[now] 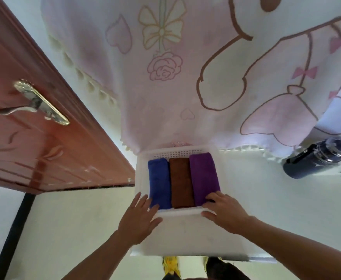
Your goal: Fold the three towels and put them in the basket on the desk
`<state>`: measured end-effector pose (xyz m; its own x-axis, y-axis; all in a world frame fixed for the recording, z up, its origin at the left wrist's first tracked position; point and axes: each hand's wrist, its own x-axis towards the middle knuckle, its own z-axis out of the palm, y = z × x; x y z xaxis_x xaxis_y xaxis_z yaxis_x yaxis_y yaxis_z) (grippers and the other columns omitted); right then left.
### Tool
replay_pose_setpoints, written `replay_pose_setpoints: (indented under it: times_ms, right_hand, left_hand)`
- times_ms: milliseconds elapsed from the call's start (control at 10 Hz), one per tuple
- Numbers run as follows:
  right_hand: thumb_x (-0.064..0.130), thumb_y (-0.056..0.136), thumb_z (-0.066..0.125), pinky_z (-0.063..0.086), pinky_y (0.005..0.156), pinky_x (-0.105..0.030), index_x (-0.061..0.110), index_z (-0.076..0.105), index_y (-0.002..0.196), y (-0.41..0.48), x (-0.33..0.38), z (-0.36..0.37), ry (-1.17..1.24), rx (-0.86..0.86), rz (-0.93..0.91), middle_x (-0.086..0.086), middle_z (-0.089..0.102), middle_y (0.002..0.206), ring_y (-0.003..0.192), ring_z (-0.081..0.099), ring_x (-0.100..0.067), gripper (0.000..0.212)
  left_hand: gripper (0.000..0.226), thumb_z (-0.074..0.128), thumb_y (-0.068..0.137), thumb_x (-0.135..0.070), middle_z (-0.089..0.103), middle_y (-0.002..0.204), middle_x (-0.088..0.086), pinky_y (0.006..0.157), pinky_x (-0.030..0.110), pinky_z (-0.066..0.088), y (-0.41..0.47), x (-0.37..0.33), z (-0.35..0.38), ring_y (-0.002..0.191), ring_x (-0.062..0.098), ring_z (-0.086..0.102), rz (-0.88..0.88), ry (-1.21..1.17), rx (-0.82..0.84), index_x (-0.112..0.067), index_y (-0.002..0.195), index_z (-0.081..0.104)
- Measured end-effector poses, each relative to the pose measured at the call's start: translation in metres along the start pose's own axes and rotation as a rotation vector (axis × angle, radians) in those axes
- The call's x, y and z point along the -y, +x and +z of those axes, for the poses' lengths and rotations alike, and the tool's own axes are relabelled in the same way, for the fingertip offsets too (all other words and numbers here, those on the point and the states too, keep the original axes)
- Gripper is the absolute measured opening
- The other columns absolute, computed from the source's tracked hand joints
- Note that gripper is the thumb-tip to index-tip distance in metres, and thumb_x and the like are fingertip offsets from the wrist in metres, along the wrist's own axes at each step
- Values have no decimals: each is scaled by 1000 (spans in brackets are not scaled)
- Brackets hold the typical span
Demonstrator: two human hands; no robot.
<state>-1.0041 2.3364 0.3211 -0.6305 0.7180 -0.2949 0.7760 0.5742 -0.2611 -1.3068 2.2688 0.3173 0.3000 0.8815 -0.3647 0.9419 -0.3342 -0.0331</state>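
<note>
Head view. Found all three towels folded and lying side by side inside the white basket [177, 152]: blue towel [159, 182] toward 9 o'clock, brown towel [180, 182] in the middle, purple towel [204, 176] toward 3 o'clock, each touching its neighbour. Judged the task at its last step, a final tidy, with folding and placing apparently done. Saw the left hand [139, 217] at the basket's 7 o'clock corner, fingers straight and spread, holding nothing, tips at the rim just beside the blue towel. Saw the right hand [226, 213] at 5 o'clock, fingers loosely flat on the purple towel's near end, thumb outside the near rim, gripping nothing so far as could be told. Reckoned next on merely lifting both hands back toward 6 o'clock without dragging a towel end over the rim. Noted the basket's near wall seemingly close to the 6 o'clock edge of the desk [276, 199], so little room nearer. Noted a dark bottle [317, 160] well apart at 2 o'clock, a patterned cloth [185, 87] just behind the far rim, a door [44, 142] at 10 o'clock, bare desk toward 3 o'clock.
</note>
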Motion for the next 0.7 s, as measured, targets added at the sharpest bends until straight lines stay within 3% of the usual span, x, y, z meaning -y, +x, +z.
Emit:
replay_pose_setpoints:
  times_ms: [100, 200, 300, 400, 500, 700]
  right_hand:
    - [64, 92, 3, 52, 73, -26, 36, 69, 101, -15, 15, 14, 18, -113, 102, 13, 65, 95, 85, 63, -10, 73]
    - [63, 94, 5, 50, 75, -25, 34, 69, 105, -20, 23, 20, 38, -145, 156, 13, 67, 96, 86, 64, -10, 71]
    - [62, 93, 14, 48, 85, -28, 31, 67, 111, -19, 29, 22, 37, -150, 195, 11, 67, 104, 95, 63, -12, 64]
    - [48, 96, 40, 46, 95, -31, 27, 67, 115, -16, 32, 22, 10, -173, 248, 7, 67, 110, 104, 62, -17, 39]
    - [43, 96, 48, 42, 99, -30, 28, 64, 119, -10, 36, 12, 4, -125, 330, 5, 64, 116, 110, 58, -17, 32]
    - [46, 95, 49, 41, 96, -33, 27, 62, 124, 1, 37, -5, 69, -15, 468, 0, 61, 121, 112, 55, -21, 37]
  left_hand:
    - [58, 20, 100, -49, 72, 90, 1, 108, 47, 24, -1, 4, 6, 93, 22, 67, 59, 60, -44, -22, 94, 71]
    - [45, 29, 96, -48, 67, 81, -1, 110, 49, 20, 2, 8, 11, 87, 21, 64, 83, 67, -54, -22, 86, 65]
    - [44, 26, 97, -47, 63, 77, -2, 112, 48, 14, 1, 9, 10, 83, 20, 63, 93, 62, -75, -23, 82, 60]
    - [52, 13, 98, -46, 64, 96, 4, 117, 49, 3, 7, 8, -1, 100, 25, 58, 115, 62, -40, -19, 98, 58]
    - [46, 15, 102, -44, 60, 111, 7, 119, 49, -1, 13, 5, -14, 112, 26, 51, 111, 62, -7, -17, 111, 52]
    - [49, 15, 101, -48, 57, 117, 5, 119, 46, 4, 25, 9, -19, 117, 24, 47, 108, 35, -10, -18, 114, 52]
